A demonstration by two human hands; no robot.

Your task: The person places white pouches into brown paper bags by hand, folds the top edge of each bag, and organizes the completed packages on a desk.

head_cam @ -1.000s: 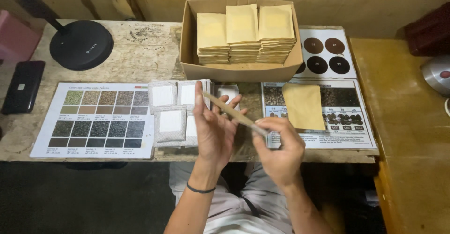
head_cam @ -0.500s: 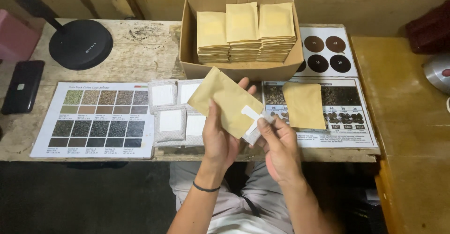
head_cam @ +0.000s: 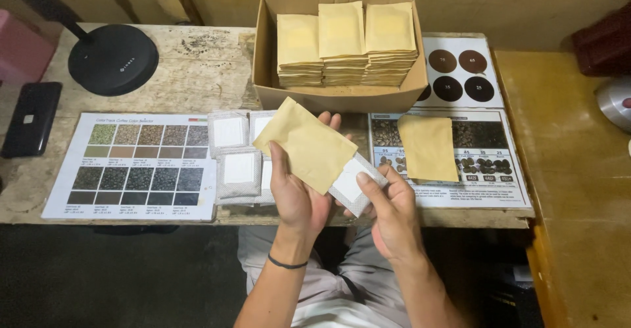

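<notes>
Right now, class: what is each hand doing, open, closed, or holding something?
Left hand: closed on the tan paper envelope.
Right hand: pinching the white filter sachet that pokes from the envelope's mouth.

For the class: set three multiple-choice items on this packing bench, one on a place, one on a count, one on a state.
1. Where does the loose envelope lie?
A on the bean chart
B in the box
C on the phone

2. How many envelope stacks fill the cardboard box?
A two
B three
C five

3. How does the white sachet sit in the kraft envelope?
A fully inside
B partly inside
C apart

Answers: A, it rests flat on the printed chart; B, three stacks side by side; B, the left hand holds the envelope, the right hand the protruding sachet.
</notes>
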